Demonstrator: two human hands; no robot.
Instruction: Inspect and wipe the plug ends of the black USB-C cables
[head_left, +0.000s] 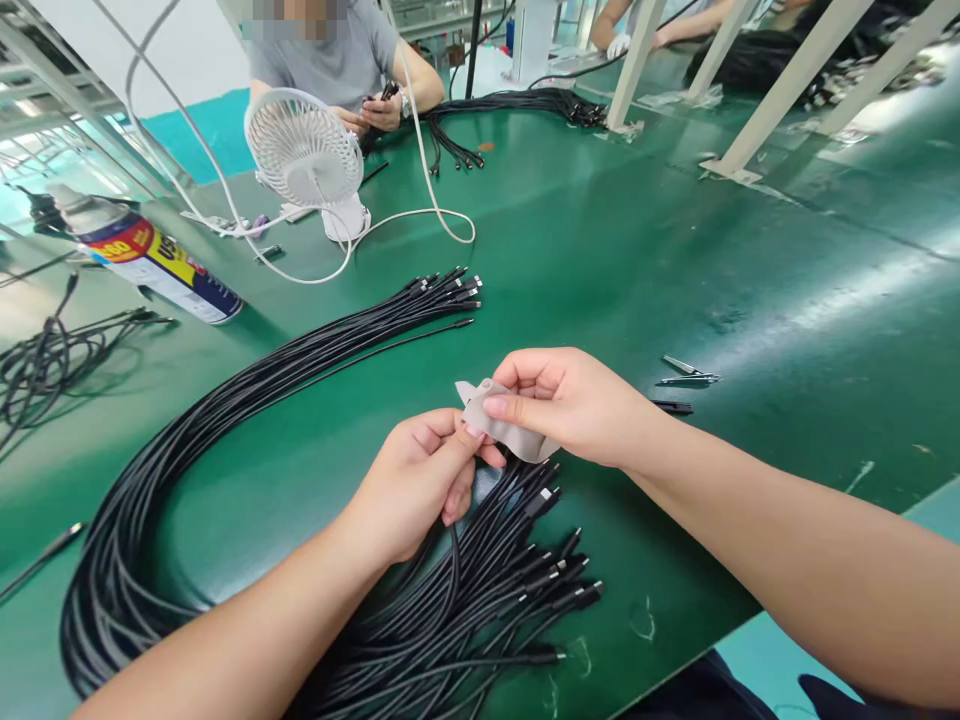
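Note:
My right hand (574,405) pinches a small light-grey cloth (525,442) between thumb and fingers. Close against it, my left hand (416,475) is closed on a black cable whose end is hidden by the fingers and the cloth; its thumb tip touches the cloth's edge. Below both hands lie the connector ends of a thick bundle of black cables (135,500). This bundle curves round to the left and back, so its other ends, with small metal plugs, rest beyond my hands.
A spray can (161,260) and a coiled cable (45,375) are at left. A white fan (304,150) with a looping white cord stands behind. Tweezers (688,378) lie at right. Across the green table (600,260), a co-worker (330,60) handles black cables near metal posts (787,95).

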